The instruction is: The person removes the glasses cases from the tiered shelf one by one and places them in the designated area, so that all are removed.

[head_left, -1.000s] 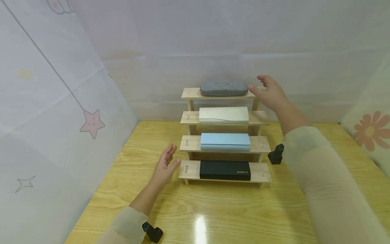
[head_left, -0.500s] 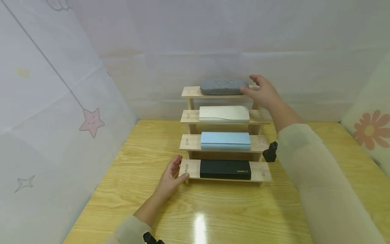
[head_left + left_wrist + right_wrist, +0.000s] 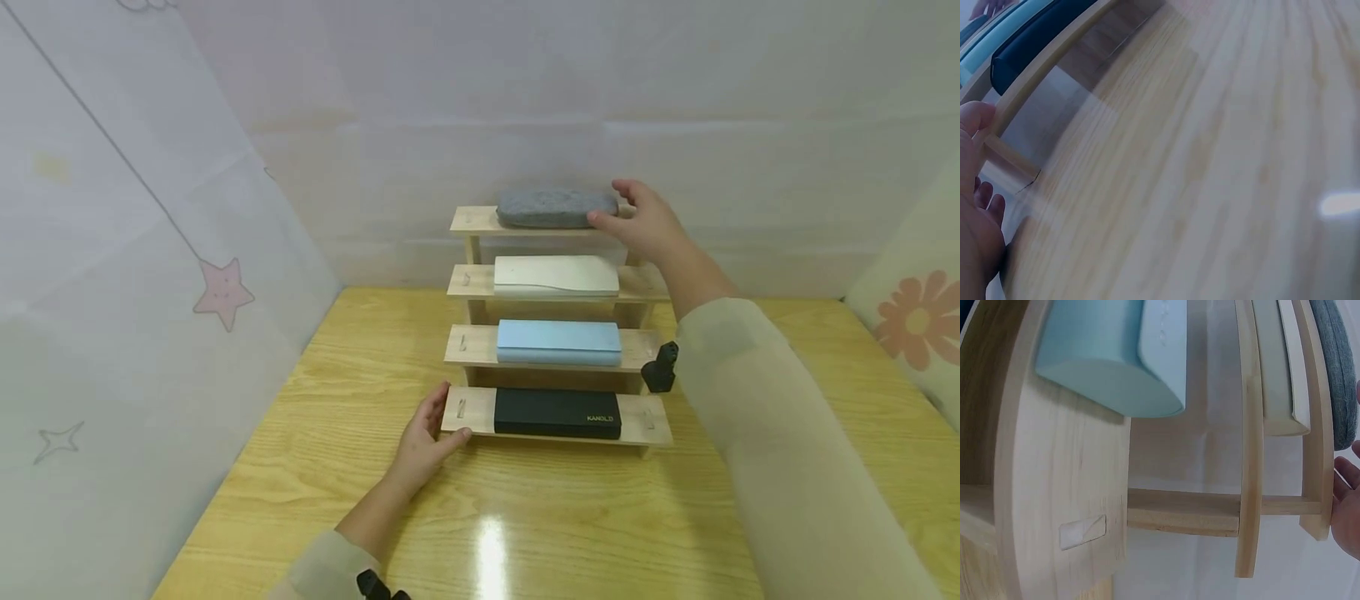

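A white case [image 3: 556, 276] and a blue case [image 3: 558, 342] rest on middle shelves.

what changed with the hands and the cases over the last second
The right hand moved left to the end of the grey case on the top shelf, fingers now at it. The left hand slid forward to touch the left end of the bottom shelf. The white, blue and black cases stayed put.

Looks like a staged recording booth, not a real shop: white sheets [image 3: 112, 250] with stars hung round a wooden table [image 3: 525, 517], plus a little stepped rack [image 3: 465, 346] of cases.
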